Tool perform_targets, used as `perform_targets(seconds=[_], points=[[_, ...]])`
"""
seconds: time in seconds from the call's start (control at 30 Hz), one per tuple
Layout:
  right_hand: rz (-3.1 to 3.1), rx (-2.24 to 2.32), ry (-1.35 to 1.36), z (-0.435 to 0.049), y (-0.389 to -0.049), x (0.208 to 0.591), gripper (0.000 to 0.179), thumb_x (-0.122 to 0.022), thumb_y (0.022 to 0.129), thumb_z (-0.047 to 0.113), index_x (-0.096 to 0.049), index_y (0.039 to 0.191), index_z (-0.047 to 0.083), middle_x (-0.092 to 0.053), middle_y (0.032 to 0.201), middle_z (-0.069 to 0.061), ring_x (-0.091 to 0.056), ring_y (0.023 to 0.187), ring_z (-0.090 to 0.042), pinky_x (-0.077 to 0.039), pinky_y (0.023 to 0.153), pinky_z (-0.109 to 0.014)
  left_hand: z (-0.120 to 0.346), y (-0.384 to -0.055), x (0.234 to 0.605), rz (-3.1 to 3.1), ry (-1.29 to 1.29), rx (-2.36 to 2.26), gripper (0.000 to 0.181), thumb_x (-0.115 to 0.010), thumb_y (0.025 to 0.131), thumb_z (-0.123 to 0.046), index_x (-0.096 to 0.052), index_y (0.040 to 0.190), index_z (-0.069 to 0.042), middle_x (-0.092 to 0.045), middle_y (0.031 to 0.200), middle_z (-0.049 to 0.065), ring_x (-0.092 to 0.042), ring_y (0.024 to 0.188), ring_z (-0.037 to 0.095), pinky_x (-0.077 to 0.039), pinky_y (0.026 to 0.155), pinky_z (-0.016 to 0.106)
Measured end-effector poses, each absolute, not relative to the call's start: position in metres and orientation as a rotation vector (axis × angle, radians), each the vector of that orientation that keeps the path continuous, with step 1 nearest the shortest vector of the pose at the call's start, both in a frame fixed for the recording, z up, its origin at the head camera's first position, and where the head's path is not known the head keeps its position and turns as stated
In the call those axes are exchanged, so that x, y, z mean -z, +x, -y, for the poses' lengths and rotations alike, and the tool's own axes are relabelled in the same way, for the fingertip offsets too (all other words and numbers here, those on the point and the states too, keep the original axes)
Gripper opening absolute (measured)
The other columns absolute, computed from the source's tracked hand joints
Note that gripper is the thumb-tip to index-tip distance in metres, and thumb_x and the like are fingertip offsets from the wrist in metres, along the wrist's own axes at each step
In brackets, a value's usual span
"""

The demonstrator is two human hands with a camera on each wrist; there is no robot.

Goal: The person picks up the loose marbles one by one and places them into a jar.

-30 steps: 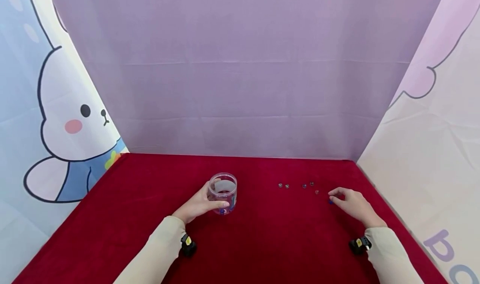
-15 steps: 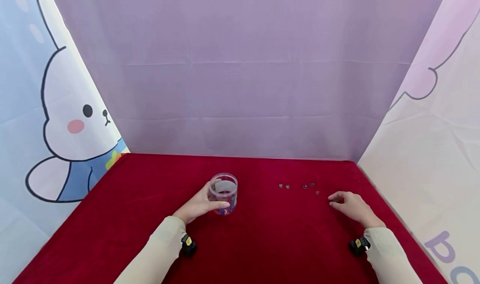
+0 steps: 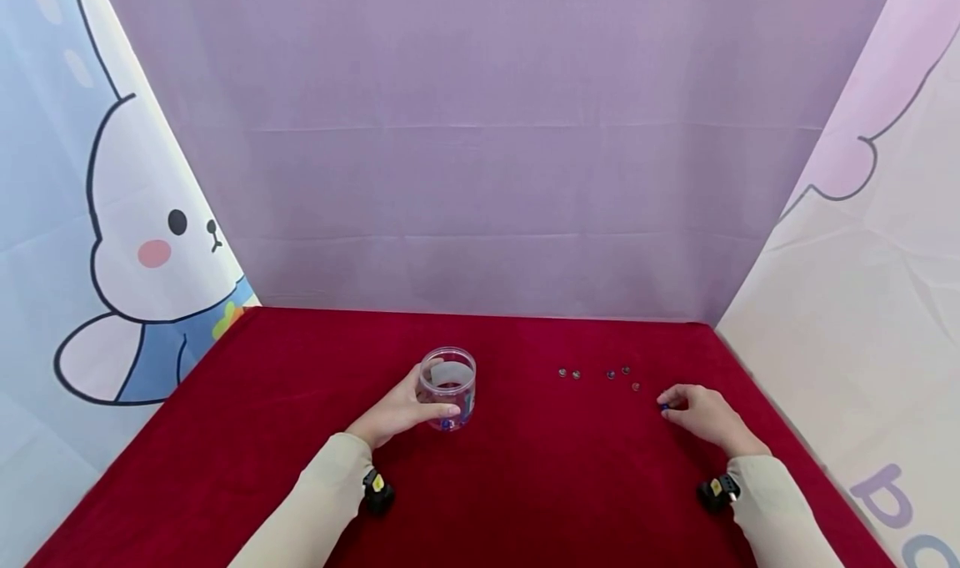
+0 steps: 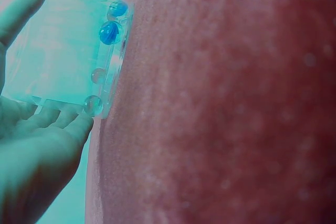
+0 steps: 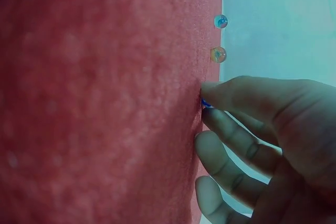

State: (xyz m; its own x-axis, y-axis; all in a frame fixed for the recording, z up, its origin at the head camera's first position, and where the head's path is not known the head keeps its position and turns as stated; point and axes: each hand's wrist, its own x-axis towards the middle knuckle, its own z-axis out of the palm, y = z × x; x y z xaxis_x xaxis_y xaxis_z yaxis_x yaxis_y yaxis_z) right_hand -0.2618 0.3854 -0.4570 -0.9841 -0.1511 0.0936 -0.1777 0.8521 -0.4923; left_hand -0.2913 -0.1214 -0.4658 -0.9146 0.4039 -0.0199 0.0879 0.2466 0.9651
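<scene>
My left hand grips a clear jar with its open mouth facing up, fingers on the far side and thumb across the near side. Inside, in the left wrist view, several glass marbles lie along the jar's bottom, among them a blue-swirled marble and a clear one. Over on the right, my right hand pinches a small blue marble between thumb and index finger, low at the cloth. Fingertips cover most of that marble; its other fingers are curved beside it.
Several loose marbles lie on the red cloth between the jar and my right hand, including a reddish marble nearest that hand. A purple backdrop rises behind the table, with printed sheets at either side.
My right fingertips have shifted slightly around the blue marble, which was hidden half a second ago and shows between them now. The left hand and jar have stayed put.
</scene>
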Motion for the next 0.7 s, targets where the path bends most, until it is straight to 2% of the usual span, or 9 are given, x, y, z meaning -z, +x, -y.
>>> perform_targets(seconds=[0.17,0.7], points=[[2.975,-0.783,0.278,-0.3855,-0.2632,0.4576,0.014,-0.072,0.091,0.009,-0.072,0.104,0.005,-0.068,0.098,-0.007,-0.063,0.092,-0.028,-0.053,0.081,-0.049,0.1202,-0.2929,0.4671,-2.259,0.465,-1.718,0.091,-0.082,0.085,-0.031,-0.025,0.155,-0.020,-0.046,0.145,0.006,-0.044,0.132,0.027,-0.041,0.106,0.052],[2.963,-0.763,0.290,-0.3839,-0.2655,0.4555,0.016,-0.070,0.093,0.013,-0.073,0.107,0.007,-0.070,0.098,-0.004,-0.063,0.093,-0.027,-0.052,0.080,-0.050,0.1189,-0.2943,0.4693,-2.239,0.468,-1.723,0.092,-0.081,0.087,-0.029,-0.023,0.157,-0.015,-0.046,0.145,0.010,-0.046,0.130,0.028,-0.044,0.104,0.050]])
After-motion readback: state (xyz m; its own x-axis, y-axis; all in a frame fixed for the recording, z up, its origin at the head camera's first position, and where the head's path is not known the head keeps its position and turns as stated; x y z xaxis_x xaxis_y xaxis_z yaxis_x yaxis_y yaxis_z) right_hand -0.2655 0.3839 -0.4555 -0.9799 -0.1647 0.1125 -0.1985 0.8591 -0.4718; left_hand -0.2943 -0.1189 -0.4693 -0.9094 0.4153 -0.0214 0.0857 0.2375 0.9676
